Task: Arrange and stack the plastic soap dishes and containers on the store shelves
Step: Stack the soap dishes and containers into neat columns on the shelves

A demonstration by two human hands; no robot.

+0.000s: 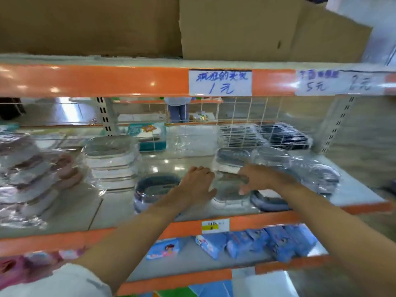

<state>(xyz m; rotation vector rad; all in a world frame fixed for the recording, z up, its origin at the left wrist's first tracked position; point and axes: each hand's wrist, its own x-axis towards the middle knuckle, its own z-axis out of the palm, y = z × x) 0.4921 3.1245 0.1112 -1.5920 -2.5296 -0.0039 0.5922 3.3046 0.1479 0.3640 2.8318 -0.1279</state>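
Shelf: pale glossy board with an orange front edge; a white wire grid closes its back right part.
Cardboard boxes: on the shelf above, over handwritten price signs.
Pink soap dishes: wrapped in film, heaped at the left end.
White soap dishes: neat stack left of centre.
Grey soap dishes: wrapped pile toward the right end, more behind the grid.
Wrapped stack: clear-wrapped grey dishes near the front edge, between both hands.
Blue-grey dish: just left of that stack, at the front edge.
Left hand: fingers straight, pressed against the stack's left side.
Right hand: fingers spread, resting on the stack's right side.
Blue packets: on the shelf below.
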